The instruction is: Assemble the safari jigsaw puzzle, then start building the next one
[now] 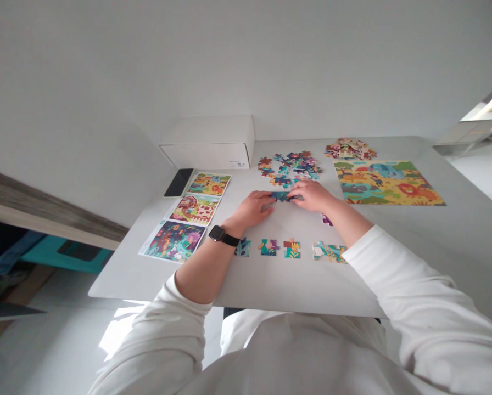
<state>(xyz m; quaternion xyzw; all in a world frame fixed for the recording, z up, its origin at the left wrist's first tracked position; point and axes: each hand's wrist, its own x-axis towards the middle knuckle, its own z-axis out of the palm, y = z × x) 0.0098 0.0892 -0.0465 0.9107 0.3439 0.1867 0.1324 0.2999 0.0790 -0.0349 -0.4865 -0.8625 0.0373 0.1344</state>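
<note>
Two dark blue jigsaw puzzle pieces [281,196], seemingly side by side, lie flat on the table between my hands. The fingertips of my left hand [254,209] grip the left end of this strip, with the thumb at its lower edge. My right hand [312,195] has its fingers closed on the right end and covers part of it. Nearer me is a row of loose pieces: a teal leafy piece [243,248] partly behind my left wrist, a purple-and-teal piece [269,247], a brown-and-yellow piece [292,248] and a joined teal strip [329,252]. A purple piece [326,220] shows beside my right forearm.
Behind my hands lies a heap of blue puzzle pieces [297,165]; a reddish heap [350,148] is farther right. A finished animal puzzle [388,184] lies at right. At left are a picture sheet [180,233], a phone [179,182] and a white box [207,155] against the wall.
</note>
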